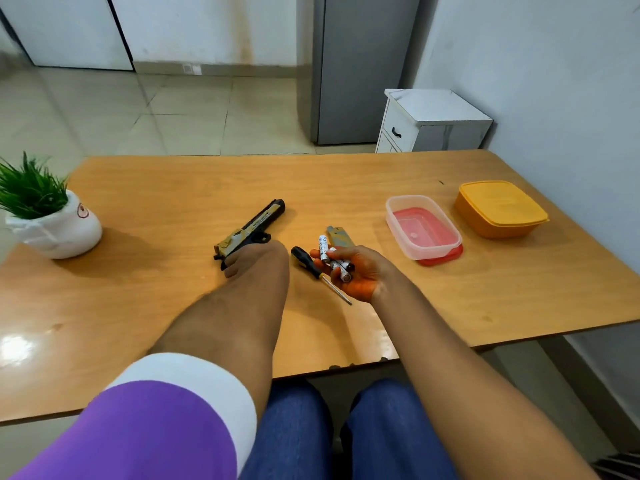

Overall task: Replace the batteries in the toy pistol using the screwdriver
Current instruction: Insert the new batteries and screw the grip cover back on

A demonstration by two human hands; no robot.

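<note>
Blue-jeaned knees sit nearest, under the orange wooden table (138, 306). On it, the left hand (242, 261) curls round the grip of the black-and-tan toy pistol (256, 223), barrel pointing away and right. Just beside it, the palm-up right hand (356, 271) loosely holds about 3 white cylindrical batteries (334, 259). Between both hands lies the black-and-orange-handled screwdriver (311, 266), nearer the right; the tan battery cover (339, 237) lies just beyond.
</note>
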